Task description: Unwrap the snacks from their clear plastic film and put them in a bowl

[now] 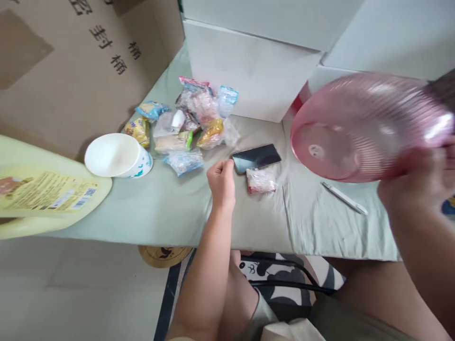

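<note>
My right hand (414,177) grips the rim of a pink, see-through ribbed plastic bowl (330,128), which is tilted on its side above the right part of the table. Its fingers are partly cut off by the picture's edge. My left hand (222,182) is closed in a fist, with nothing showing out of it, right beside the near-left corner of a dark smartphone (258,157). Just below the phone lies a small clear-wrapped packet with red on it (262,180). A white pen (344,198) rests under the bowl's lower edge.
Several wrapped snacks (204,106) lie piled behind my left hand. At left are a white paper tub (112,154), a yellow jug (53,189) and a large cardboard box (71,71). White boxes (241,71) stand along the back. The cloth-covered table (170,213) ends near my legs.
</note>
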Demonstrator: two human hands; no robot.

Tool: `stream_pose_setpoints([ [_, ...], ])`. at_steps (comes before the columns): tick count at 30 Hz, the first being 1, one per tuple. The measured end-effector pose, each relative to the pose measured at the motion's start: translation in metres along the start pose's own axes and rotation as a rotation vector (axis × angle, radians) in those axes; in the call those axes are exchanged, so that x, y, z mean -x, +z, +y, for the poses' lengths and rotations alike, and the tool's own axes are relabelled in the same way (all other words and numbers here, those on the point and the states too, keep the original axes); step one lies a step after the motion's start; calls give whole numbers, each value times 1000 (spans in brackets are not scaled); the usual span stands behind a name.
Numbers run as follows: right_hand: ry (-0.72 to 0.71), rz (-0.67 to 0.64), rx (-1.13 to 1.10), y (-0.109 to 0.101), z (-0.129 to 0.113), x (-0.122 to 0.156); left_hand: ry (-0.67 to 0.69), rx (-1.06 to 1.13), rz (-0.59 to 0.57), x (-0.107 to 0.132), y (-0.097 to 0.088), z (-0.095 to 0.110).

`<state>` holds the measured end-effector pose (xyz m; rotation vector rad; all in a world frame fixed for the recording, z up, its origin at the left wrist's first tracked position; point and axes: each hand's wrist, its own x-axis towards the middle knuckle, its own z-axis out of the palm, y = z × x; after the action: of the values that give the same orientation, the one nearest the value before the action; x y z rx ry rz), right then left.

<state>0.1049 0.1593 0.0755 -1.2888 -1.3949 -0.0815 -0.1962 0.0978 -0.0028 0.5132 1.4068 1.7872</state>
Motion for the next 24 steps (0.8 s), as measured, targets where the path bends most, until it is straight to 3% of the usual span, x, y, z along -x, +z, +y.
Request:
stream_pose_setpoints([
  [3, -145, -202, 161, -9, 24, 22, 3, -36, 2, 3, 12, -1],
  [6, -319, -447, 221, -1, 36, 38, 30, -74, -22, 10, 22, -4],
  [9, -469, -571, 312, 11, 45, 52, 70, -109, -39, 17, 28, -6],
  [15, -339, -644, 506, 12, 66, 68, 108, -176, -58, 26, 28, -5],
  [18, -292, -553, 441, -10, 72, 69, 128, -210, -50, 28, 29, -7],
  [21, -282, -532, 219, -51, 61, 85, 181, -296, -59, 28, 28, -16],
  [23, -279, -726, -51, -84, 45, 114, 237, -379, -81, 27, 28, -23],
  [24, -271, -889, -197, -100, 35, 135, 271, -429, -93, 26, 27, -26],
])
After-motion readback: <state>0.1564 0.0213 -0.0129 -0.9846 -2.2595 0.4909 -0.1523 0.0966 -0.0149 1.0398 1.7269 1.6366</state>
